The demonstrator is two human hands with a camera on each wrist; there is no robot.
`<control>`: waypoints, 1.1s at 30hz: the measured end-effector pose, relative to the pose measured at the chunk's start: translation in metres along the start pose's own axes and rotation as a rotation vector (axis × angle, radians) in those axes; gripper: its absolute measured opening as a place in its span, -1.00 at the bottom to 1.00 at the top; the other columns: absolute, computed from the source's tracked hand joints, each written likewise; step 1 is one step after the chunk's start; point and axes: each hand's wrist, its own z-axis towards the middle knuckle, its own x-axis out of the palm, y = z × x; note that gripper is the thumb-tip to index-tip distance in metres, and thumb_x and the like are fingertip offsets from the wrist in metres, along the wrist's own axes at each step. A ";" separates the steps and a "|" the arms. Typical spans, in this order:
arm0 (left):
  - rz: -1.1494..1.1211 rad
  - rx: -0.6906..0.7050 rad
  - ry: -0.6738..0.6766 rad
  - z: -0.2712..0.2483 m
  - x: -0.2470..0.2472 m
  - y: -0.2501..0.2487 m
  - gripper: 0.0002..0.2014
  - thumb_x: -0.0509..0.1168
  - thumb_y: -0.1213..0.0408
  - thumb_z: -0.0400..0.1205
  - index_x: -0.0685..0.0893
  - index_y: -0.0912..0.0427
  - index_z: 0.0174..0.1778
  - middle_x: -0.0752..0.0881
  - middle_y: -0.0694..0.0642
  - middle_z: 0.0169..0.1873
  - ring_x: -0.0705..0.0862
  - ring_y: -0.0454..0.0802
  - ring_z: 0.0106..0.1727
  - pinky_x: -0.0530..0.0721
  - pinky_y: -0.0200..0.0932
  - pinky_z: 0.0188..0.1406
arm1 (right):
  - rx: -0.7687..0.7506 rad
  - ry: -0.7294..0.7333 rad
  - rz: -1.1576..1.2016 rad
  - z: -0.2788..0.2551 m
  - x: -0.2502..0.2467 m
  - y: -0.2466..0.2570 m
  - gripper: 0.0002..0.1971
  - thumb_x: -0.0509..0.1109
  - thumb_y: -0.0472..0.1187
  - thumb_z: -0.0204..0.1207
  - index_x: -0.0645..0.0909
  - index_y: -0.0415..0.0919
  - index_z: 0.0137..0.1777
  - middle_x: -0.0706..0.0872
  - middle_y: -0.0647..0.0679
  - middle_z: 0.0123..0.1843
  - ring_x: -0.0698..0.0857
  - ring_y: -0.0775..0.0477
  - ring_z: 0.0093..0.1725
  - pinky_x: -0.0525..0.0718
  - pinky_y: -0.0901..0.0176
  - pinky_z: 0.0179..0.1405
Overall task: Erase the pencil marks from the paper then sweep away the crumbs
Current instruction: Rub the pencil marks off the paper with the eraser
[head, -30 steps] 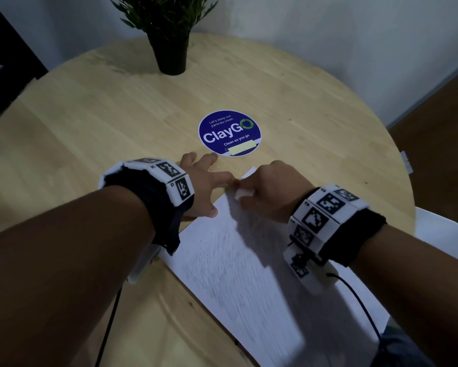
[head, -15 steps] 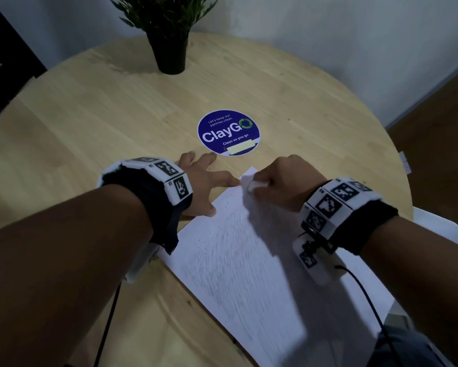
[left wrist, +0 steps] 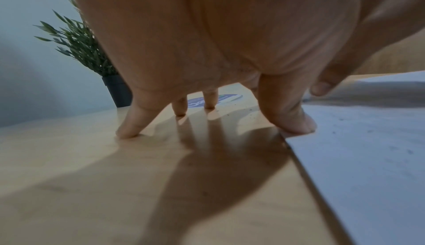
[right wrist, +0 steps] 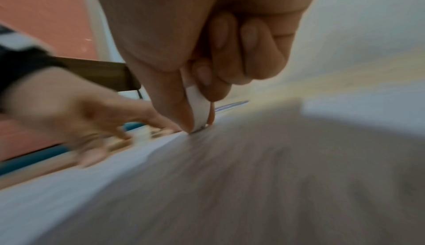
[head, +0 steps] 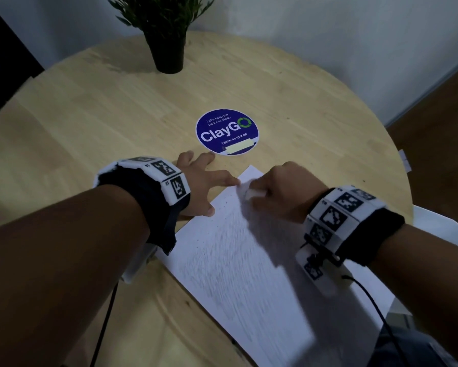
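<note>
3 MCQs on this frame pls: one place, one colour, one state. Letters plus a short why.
1. Where does the potted plant stand?
A. far edge of the table
B. on the paper
C. beside the right wrist

2. Main colour of the round sticker?
A. red
B. blue
C. yellow

3. What is the right hand doing?
A. lying flat and empty
B. pinching a white eraser against the paper
C. gripping the plant pot

Answers:
1 A: the pot sits at the far side of the table, beyond the sticker.
2 B: blue disc with white lettering.
3 B: thumb and fingers clamp the eraser with its tip on the paper, while the left hand presses fingertips at the sheet's edge.
</note>
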 end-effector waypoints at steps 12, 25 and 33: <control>-0.008 -0.001 0.002 0.001 0.001 -0.001 -0.27 0.40 0.04 0.58 0.14 -0.50 0.56 -0.14 -0.04 0.69 -0.18 0.21 0.67 0.12 0.21 0.52 | 0.057 -0.047 -0.034 0.013 -0.005 -0.011 -0.73 0.31 0.01 0.46 0.52 -0.14 -0.37 0.53 -0.07 -0.40 0.52 -0.21 -0.28 0.45 0.14 -0.31; -0.011 -0.003 0.002 0.001 0.001 0.000 -0.27 0.40 0.04 0.58 0.15 -0.50 0.55 -0.15 -0.06 0.69 -0.19 0.22 0.68 0.12 0.24 0.51 | 0.063 -0.049 0.020 0.022 -0.005 -0.002 -0.70 0.29 0.05 0.48 0.66 -0.16 -0.28 0.55 -0.09 -0.43 0.54 -0.19 -0.31 0.40 0.17 -0.36; -0.010 0.002 0.005 0.002 0.002 0.001 -0.27 0.39 0.04 0.58 0.14 -0.50 0.55 -0.15 -0.06 0.69 -0.19 0.22 0.68 0.12 0.24 0.51 | 0.115 -0.083 0.002 0.026 -0.008 -0.005 -0.73 0.33 -0.03 0.46 0.52 -0.16 -0.39 0.49 -0.06 -0.46 0.55 -0.22 -0.28 0.30 0.20 -0.44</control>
